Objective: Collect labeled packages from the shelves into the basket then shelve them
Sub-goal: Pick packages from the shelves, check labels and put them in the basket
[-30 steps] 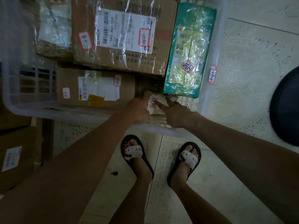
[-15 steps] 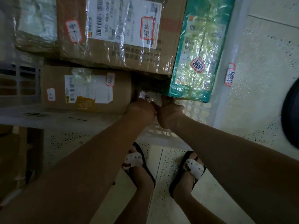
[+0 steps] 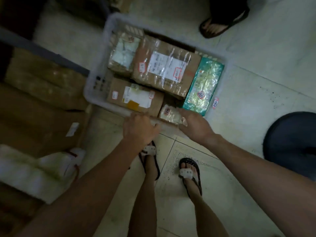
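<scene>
Fingers of my left hand (image 3: 139,129) curl on the basket (image 3: 93,86) rim, maybe to lift it; right hand (image 3: 193,124) rests by the small labeled package (image 3: 168,114) inside, grip too blurry to tell.

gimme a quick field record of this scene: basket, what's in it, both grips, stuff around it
basket: white plastic, on the tiled floor
contents: large taped box, smaller box, green pack, small pale packet, wrapped parcel
left grip: at basket's near rim, fingers curled; hold blurred
right grip: beside the small pale packet; hold blurred
nearby: cardboard boxes at left
</scene>
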### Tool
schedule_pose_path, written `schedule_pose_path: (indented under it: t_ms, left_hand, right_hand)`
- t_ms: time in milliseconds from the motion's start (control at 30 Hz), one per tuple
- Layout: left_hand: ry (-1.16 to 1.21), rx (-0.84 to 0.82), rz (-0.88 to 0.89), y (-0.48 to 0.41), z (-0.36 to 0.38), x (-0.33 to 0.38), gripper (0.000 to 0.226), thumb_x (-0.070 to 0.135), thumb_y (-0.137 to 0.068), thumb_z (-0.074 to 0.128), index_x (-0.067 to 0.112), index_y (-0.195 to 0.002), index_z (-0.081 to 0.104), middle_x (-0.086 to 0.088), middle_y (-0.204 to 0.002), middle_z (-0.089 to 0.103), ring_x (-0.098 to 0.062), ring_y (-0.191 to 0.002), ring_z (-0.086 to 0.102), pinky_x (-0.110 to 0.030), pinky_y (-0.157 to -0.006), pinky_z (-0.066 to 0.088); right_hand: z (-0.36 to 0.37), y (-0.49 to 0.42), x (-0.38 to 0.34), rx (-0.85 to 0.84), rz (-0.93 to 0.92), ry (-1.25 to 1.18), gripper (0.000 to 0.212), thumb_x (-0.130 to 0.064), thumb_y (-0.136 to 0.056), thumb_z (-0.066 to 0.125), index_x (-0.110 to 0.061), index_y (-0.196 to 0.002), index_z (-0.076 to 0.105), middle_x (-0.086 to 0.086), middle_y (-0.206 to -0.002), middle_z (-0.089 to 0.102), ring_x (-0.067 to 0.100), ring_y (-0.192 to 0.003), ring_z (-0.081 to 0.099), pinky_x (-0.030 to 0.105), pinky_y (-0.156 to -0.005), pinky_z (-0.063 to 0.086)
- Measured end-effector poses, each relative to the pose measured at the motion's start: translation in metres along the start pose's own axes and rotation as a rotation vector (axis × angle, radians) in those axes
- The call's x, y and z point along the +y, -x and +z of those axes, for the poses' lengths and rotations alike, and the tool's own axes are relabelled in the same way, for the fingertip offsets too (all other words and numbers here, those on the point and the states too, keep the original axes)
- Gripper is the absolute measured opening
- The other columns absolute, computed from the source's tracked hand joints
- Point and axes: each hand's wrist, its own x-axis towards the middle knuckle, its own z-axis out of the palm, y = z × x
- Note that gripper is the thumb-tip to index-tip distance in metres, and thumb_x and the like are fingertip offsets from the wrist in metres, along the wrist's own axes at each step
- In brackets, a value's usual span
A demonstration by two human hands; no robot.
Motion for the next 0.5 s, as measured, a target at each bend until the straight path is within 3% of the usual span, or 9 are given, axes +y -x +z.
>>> schedule_pose_path:
  t_ms: [100, 233, 300, 500]
  left_hand:
    - [0.059, 0.031, -0.116, 0.067, -0.050, -0.004, 0.053, 0.042, -0.087, 0.048, 0.006, -0.126, 0.046, -0.017, -0.120, 0.057, -0.032, -0.110, 0.050, -0.039, -0.088, 0.039]
    - [0.185, 0.183, -0.258, 0.170, -0.106, -0.001, 0.049, 0.039, -0.087, 0.049, 0.004, -0.122, 0.051, -0.017, -0.121, 0.057, -0.032, -0.110, 0.049, -0.038, -0.085, 0.040]
    - [0.286, 0.236, -0.354, 0.224, -0.132, 0.001, 0.052, 0.039, -0.087, 0.049, 0.008, -0.128, 0.047, -0.016, -0.127, 0.054, -0.031, -0.115, 0.048, -0.038, -0.089, 0.039]
    - [0.412, 0.444, -0.583, 0.385, -0.194, -0.035, 0.052, 0.041, -0.085, 0.052, 0.013, -0.128, 0.047, -0.014, -0.127, 0.054, -0.032, -0.117, 0.048, -0.037, -0.094, 0.039]
  right_hand:
    - [-0.048, 0.041, -0.065, 0.102, -0.153, 0.006, 0.062, -0.016, -0.088, 0.058, -0.013, -0.144, 0.032, 0.014, -0.137, 0.049, 0.029, -0.123, 0.048, 0.035, -0.096, 0.043]
    - [-0.099, 0.111, -0.155, 0.206, -0.322, -0.041, 0.064, -0.023, -0.089, 0.059, -0.017, -0.146, 0.030, 0.008, -0.145, 0.042, 0.024, -0.132, 0.038, 0.037, -0.108, 0.033]
    - [-0.118, 0.152, -0.196, 0.239, -0.391, -0.056, 0.065, -0.025, -0.088, 0.061, -0.017, -0.145, 0.031, 0.007, -0.145, 0.043, 0.022, -0.133, 0.038, 0.036, -0.109, 0.031]
    - [-0.116, 0.257, -0.306, 0.151, -0.598, 0.082, 0.063, -0.024, -0.087, 0.062, -0.015, -0.143, 0.035, 0.010, -0.140, 0.048, 0.024, -0.129, 0.044, 0.041, -0.106, 0.038]
